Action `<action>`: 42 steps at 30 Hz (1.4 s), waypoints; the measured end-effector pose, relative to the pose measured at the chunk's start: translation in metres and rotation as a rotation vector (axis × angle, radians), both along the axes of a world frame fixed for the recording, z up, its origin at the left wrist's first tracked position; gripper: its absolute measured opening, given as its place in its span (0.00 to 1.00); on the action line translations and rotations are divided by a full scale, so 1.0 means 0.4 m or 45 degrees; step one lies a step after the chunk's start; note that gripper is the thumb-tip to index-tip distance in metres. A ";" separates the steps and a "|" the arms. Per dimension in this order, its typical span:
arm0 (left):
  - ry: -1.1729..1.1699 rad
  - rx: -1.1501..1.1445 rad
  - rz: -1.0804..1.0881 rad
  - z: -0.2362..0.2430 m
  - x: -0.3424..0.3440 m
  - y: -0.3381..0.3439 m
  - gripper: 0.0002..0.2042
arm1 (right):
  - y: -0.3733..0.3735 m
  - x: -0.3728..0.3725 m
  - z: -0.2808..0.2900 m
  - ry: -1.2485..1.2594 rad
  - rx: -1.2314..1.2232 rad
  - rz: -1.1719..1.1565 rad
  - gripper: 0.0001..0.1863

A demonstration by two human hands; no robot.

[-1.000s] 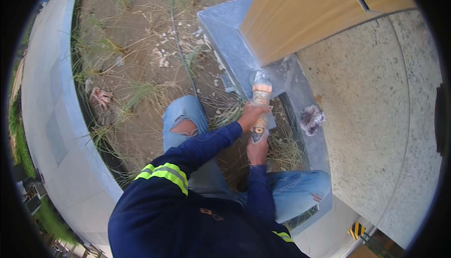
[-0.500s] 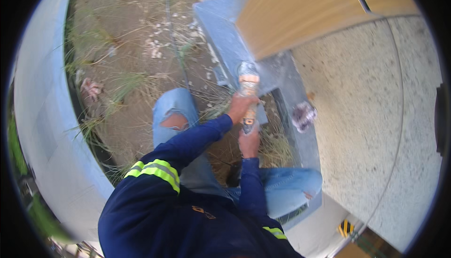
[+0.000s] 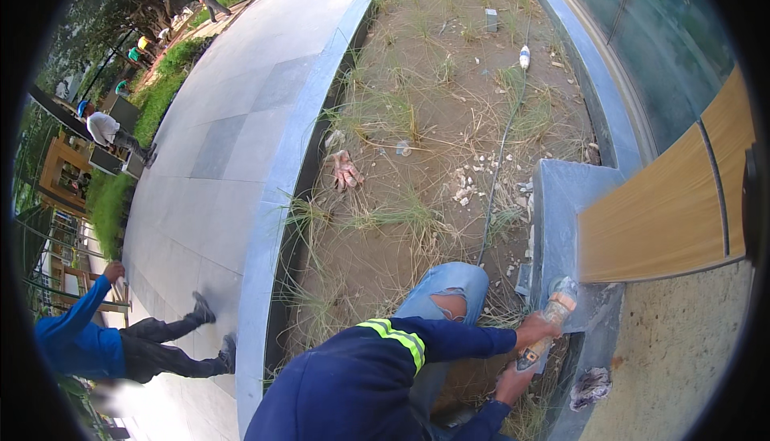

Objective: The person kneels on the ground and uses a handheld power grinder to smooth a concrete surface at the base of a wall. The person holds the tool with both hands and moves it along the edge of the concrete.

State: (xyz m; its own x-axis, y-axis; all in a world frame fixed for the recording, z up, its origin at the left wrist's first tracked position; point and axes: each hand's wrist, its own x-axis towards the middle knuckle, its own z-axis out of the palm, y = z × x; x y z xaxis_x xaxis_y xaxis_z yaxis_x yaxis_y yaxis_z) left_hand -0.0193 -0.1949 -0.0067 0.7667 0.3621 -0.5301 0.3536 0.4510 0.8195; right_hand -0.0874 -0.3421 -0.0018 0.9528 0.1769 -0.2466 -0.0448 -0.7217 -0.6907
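Observation:
Both my hands hold a long orange-and-grey power tool point(image 3: 557, 306), which looks like an angle grinder. My left hand point(image 3: 537, 330) is wrapped round its middle. My right hand point(image 3: 513, 383) grips the rear end, nearer my body. The tool's front end, pale and blurred, is over or against a grey stone ledge point(image 3: 560, 208); contact cannot be made out. A crumpled, dusty cloth or plastic wad point(image 3: 590, 388) lies on the stone edging to the right of my hands.
A cable point(image 3: 502, 152) runs over the planting soil, with a white bottle-like piece point(image 3: 524, 57) at its far end. A pinkish glove point(image 3: 346, 171) lies by the left curb. Wood panelling point(image 3: 666, 200) stands close on the right. A person in blue point(image 3: 88, 345) walks on the pavement.
My view has swung left and up, so the hands and tool now appear lower right. The pavement and other people have come into sight. Both hands keep their grip.

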 end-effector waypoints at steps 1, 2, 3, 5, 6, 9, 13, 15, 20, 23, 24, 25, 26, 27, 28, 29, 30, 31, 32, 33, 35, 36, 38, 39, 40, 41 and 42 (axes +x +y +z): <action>-0.011 -0.043 -0.016 -0.001 -0.007 -0.015 0.26 | 0.005 -0.006 0.005 -0.021 -0.008 -0.023 0.38; -0.015 -0.091 -0.020 0.000 -0.021 -0.027 0.26 | 0.008 -0.021 0.059 0.102 -0.006 -0.034 0.38; -0.018 -0.138 -0.029 -0.001 -0.032 -0.031 0.27 | 0.012 -0.023 0.066 0.111 0.010 -0.014 0.38; -0.001 -0.192 0.019 0.011 -0.017 -0.026 0.27 | 0.019 -0.017 0.068 0.005 0.051 0.039 0.38; -0.044 -0.148 0.096 -0.010 0.003 -0.015 0.27 | 0.021 -0.015 0.060 0.001 0.091 0.067 0.38; -0.064 -0.098 0.172 -0.024 0.031 0.019 0.27 | 0.056 0.029 0.072 0.046 0.071 0.069 0.36; -0.173 -0.578 -0.045 0.071 0.000 -0.008 0.12 | -0.001 -0.023 0.069 0.053 -0.176 -0.154 0.25; -0.190 -0.341 -0.030 0.048 -0.017 0.006 0.13 | 0.056 -0.032 0.164 0.313 -0.233 -0.181 0.38; -0.083 -0.380 0.003 0.049 0.012 0.026 0.17 | 0.085 0.031 0.171 0.325 -0.231 -0.057 0.39; 0.012 -0.382 -0.040 0.078 0.005 0.035 0.16 | 0.082 -0.017 0.178 0.148 -0.263 -0.057 0.38; -0.008 -0.328 -0.042 0.061 -0.012 0.018 0.16 | 0.067 -0.033 0.165 0.220 -0.234 -0.080 0.34; -0.020 -0.273 -0.053 0.061 -0.030 0.006 0.16 | 0.075 -0.042 0.178 0.265 -0.266 -0.095 0.35; -0.084 -0.170 0.022 0.061 -0.037 -0.003 0.16 | 0.084 -0.049 0.194 0.309 -0.298 -0.109 0.37; -0.093 -0.242 0.029 0.052 -0.029 0.010 0.16 | 0.093 -0.048 0.204 0.355 -0.329 -0.124 0.39; -0.097 -0.324 0.019 0.050 -0.021 0.022 0.16 | 0.094 -0.033 0.201 0.314 -0.304 -0.083 0.39; -0.096 -0.409 0.007 0.064 -0.013 0.038 0.16 | 0.103 -0.003 0.192 0.280 -0.282 -0.046 0.40; -0.069 -0.381 -0.004 0.079 0.000 0.056 0.14 | 0.103 0.011 0.185 0.245 -0.259 -0.009 0.40; -0.046 -0.407 -0.024 0.082 0.005 0.062 0.14 | 0.103 0.011 0.184 0.220 -0.259 0.001 0.40; -0.023 -0.434 -0.045 0.087 0.009 0.065 0.14 | 0.102 0.010 0.183 0.194 -0.258 0.010 0.40; 0.000 -0.461 -0.068 0.093 0.009 0.065 0.14 | 0.101 0.007 0.183 0.169 -0.258 0.017 0.40; 0.039 -0.325 -0.061 0.099 -0.022 0.026 0.14 | 0.088 -0.037 0.197 0.276 -0.267 -0.091 0.40; 0.060 -0.258 -0.059 0.096 -0.028 0.012 0.14 | 0.084 -0.048 0.201 0.329 -0.272 -0.147 0.40; -0.001 -0.245 -0.077 0.081 -0.029 0.008 0.15 | 0.102 -0.046 0.233 0.301 -0.352 -0.108 0.40; -0.030 -0.239 -0.086 0.071 -0.028 0.011 0.15 | 0.110 -0.041 0.242 0.289 -0.391 -0.088 0.40; -0.105 -0.370 -0.029 0.052 -0.014 0.016 0.15 | 0.108 -0.027 0.233 0.301 -0.361 -0.072 0.40; -0.092 -0.396 -0.017 0.061 0.001 0.027 0.15 | 0.108 0.008 0.211 0.308 -0.328 -0.062 0.40; -0.078 -0.422 -0.005 0.071 0.015 0.037 0.16 | 0.102 0.023 0.196 0.313 -0.294 -0.052 0.40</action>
State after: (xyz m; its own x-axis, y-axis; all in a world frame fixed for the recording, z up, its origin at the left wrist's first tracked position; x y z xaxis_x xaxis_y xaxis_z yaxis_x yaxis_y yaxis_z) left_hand -0.0134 -0.1801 0.0219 0.8018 0.1747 -0.5714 0.3105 0.6952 0.6483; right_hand -0.0784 -0.3012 0.0768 0.8650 0.0524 -0.4991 -0.2220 -0.8520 -0.4741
